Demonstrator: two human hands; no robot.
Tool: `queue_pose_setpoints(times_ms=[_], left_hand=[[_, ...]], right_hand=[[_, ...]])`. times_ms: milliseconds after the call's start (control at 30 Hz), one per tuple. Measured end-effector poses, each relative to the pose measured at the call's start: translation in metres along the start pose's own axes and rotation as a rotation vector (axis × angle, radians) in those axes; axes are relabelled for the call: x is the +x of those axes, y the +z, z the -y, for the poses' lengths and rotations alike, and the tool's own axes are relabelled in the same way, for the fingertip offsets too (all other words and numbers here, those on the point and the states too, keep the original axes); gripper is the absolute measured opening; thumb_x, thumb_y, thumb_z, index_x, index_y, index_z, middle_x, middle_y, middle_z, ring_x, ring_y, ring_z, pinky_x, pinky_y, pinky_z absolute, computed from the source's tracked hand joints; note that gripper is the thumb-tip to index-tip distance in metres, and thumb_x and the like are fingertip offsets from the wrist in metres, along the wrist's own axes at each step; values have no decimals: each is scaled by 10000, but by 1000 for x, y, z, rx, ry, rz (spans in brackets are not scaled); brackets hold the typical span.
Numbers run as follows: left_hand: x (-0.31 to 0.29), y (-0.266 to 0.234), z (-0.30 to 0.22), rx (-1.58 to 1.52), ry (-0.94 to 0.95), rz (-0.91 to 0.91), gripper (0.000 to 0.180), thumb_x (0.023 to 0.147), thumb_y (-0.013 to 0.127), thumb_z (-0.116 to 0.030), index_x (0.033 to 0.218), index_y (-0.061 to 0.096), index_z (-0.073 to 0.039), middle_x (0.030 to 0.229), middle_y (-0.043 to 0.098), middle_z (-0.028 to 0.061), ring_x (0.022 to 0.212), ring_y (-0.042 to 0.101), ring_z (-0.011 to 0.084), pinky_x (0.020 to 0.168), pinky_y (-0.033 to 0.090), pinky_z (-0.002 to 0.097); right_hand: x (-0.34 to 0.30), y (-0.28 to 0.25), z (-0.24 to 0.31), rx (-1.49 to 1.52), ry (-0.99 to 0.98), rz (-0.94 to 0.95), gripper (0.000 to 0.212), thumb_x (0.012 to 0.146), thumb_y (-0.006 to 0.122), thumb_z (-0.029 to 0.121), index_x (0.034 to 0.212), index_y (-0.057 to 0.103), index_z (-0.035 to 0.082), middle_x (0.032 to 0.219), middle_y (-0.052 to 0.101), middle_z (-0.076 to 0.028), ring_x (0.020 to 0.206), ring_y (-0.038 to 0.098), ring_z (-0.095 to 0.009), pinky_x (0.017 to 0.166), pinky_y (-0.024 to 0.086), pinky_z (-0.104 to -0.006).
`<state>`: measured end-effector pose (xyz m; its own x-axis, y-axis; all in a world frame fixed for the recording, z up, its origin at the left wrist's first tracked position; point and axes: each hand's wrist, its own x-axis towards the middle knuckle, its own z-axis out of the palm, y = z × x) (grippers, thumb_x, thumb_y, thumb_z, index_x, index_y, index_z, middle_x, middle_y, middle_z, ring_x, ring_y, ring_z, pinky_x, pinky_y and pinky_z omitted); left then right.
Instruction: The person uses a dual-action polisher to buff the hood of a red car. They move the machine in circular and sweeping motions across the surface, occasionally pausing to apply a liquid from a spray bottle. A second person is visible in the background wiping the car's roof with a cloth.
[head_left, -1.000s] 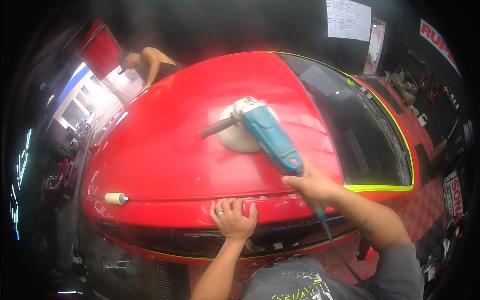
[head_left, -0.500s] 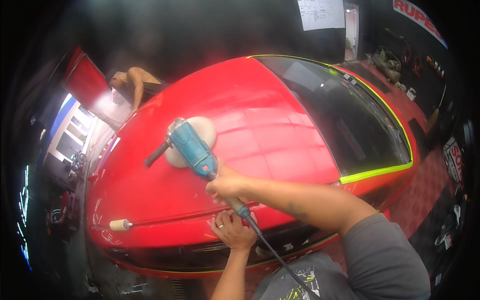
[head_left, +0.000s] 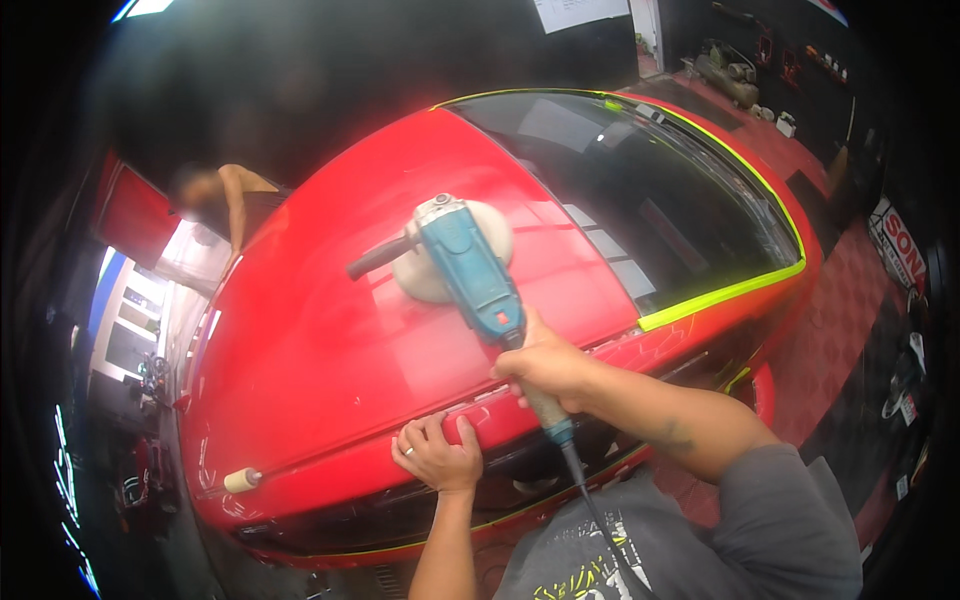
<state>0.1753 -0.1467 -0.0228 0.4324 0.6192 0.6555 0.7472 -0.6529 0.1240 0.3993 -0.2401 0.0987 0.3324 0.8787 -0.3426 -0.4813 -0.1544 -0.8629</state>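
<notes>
Buffing seems the step: remotely, I see my right hand (head_left: 553,366) wrapped around the polisher (head_left: 470,270), its pad (head_left: 495,232) on the red roof (head_left: 310,320), left hand (head_left: 440,458) spread at the roof's edge. Next pass likely wants a flat pad.

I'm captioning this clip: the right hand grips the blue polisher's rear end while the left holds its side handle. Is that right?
Not quite: in the head view, the left hand rests on the red car, apart from the side handle. The right hand does grip the blue polisher by its rear end.
</notes>
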Motion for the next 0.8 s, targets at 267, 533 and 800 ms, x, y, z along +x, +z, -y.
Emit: queue_pose_setpoints(times_ms=[267,533,800], left_hand=[[-1,2,-3,41,-3,-4,312,889,778,-389,1060,747,-130,1083,635,98,1139,596,351,1121,382,567],[-3,4,-4,51,9,-1,322,889,776,-398,1060,743,-126,1089,635,96,1134,596,348,1118,382,571],[-2,3,-6,42,16,-8,316,908,765,-381,1070,731,-112,1081,637,95,1128,598,345,1102,392,560]], right_hand=[[-21,-35,0,103,17,-62,701,861,726,-10,1415,316,121,1004,575,-112,650,616,-163,519,565,-368],[-19,-16,-12,169,5,20,841,846,724,-26,1523,255,144,1020,562,-110,640,616,-159,497,553,-364],[-12,16,-18,151,54,149,968,858,692,-63,1643,158,125,1061,563,-157,637,629,-183,506,549,-361]])
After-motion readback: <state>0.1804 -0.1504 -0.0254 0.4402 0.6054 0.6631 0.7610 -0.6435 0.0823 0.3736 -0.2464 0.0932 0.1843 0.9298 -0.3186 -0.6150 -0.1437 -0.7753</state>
